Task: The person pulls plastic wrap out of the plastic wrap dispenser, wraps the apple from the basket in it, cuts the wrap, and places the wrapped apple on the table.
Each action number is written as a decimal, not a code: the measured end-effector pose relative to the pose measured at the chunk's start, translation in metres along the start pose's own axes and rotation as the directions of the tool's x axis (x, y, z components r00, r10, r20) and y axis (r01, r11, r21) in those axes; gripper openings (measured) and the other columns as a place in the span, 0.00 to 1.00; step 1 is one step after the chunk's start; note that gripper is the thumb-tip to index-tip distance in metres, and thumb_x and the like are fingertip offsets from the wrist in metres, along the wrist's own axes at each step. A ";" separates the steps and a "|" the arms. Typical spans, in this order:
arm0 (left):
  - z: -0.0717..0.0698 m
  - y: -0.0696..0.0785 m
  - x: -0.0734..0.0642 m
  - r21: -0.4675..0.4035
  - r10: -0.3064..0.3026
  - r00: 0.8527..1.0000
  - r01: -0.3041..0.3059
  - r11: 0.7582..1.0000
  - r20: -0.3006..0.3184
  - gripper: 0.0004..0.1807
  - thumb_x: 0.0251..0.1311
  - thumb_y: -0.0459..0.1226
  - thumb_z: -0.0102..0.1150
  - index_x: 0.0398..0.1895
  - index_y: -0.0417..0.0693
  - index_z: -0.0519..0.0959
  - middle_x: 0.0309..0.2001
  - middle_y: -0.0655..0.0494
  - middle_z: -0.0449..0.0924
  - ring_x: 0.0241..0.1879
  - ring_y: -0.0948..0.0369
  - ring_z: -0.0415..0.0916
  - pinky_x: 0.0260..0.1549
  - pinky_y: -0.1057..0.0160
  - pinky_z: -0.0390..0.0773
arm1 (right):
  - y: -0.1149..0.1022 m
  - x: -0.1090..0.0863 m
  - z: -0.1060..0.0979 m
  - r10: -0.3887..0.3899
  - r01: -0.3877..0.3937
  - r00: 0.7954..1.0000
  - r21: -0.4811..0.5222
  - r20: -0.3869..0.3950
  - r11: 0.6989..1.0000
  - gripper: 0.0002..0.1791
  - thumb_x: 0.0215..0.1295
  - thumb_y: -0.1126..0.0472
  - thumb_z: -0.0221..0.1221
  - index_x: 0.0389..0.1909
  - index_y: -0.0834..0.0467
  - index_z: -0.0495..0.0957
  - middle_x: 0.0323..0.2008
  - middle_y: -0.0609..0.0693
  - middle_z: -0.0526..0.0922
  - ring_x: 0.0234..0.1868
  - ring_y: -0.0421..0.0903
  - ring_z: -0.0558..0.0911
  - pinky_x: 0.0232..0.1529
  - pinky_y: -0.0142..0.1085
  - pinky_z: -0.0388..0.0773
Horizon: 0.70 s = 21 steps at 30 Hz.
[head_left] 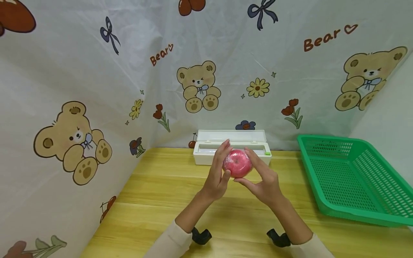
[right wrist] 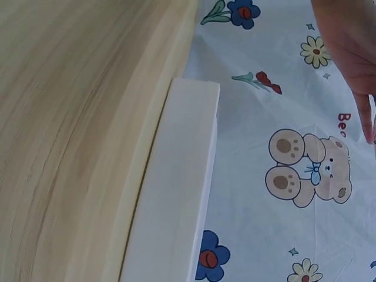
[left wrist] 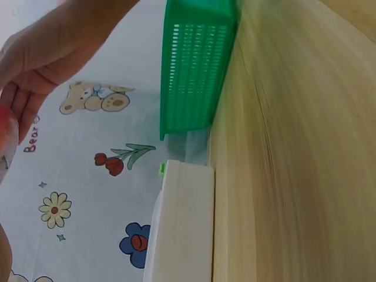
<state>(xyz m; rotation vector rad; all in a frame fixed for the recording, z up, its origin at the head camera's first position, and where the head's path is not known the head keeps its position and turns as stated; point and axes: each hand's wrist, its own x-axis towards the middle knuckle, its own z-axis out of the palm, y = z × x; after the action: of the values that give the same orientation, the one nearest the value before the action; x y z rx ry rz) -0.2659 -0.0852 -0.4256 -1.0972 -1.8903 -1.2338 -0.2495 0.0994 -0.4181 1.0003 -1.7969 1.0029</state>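
A round pinkish-red apple [head_left: 237, 163], glossy with clear plastic film around it, is held up above the table between both hands. My left hand [head_left: 217, 179] grips its left side, fingers along the edge and thumb on the front. On the other side my right hand [head_left: 267, 183] holds it with the fingertips at the upper right and the thumb beneath. In the left wrist view only a strip of the apple [left wrist: 6, 138] shows at the left border. Behind the apple stands a white cling film box [head_left: 203, 158] with its lid raised; the hands partly cover it.
A green plastic basket [head_left: 322, 200] stands on the right of the wooden table [head_left: 167, 190]. A bear-print cloth [head_left: 232, 46] hangs at the back and left. Black straps [head_left: 201, 237] are on both wrists.
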 end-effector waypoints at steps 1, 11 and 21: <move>-0.001 -0.001 -0.001 0.019 0.023 1.000 -0.024 1.000 0.012 0.34 0.79 0.58 0.31 0.75 0.43 0.56 0.78 0.40 0.50 0.75 0.43 0.56 0.62 0.52 0.75 | 0.000 0.000 0.000 0.014 -0.014 1.000 0.000 -0.007 1.000 0.44 0.64 0.39 0.64 0.67 0.69 0.71 0.65 0.63 0.76 0.67 0.54 0.76 0.61 0.31 0.73; 0.003 -0.006 -0.005 0.028 0.036 0.999 -0.035 0.999 -0.024 0.34 0.81 0.54 0.30 0.74 0.37 0.56 0.72 0.39 0.59 0.69 0.46 0.64 0.61 0.51 0.77 | -0.002 0.001 -0.002 0.089 -0.090 0.996 0.077 0.014 0.993 0.46 0.59 0.39 0.68 0.68 0.68 0.71 0.65 0.62 0.76 0.65 0.49 0.78 0.58 0.29 0.75; 0.008 -0.004 -0.004 0.055 0.108 0.977 -0.100 0.993 -0.183 0.33 0.81 0.51 0.35 0.72 0.32 0.60 0.73 0.38 0.63 0.71 0.45 0.65 0.61 0.49 0.76 | -0.005 0.001 0.000 0.069 -0.066 0.997 0.094 -0.032 0.993 0.45 0.59 0.41 0.69 0.66 0.69 0.73 0.63 0.63 0.78 0.64 0.47 0.79 0.57 0.30 0.77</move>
<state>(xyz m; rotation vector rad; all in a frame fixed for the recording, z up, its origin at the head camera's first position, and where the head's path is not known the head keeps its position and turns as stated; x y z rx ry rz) -0.2682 -0.0797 -0.4342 -1.0068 -1.6917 -1.1851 -0.2450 0.0972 -0.4158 0.9771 -1.7790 1.1480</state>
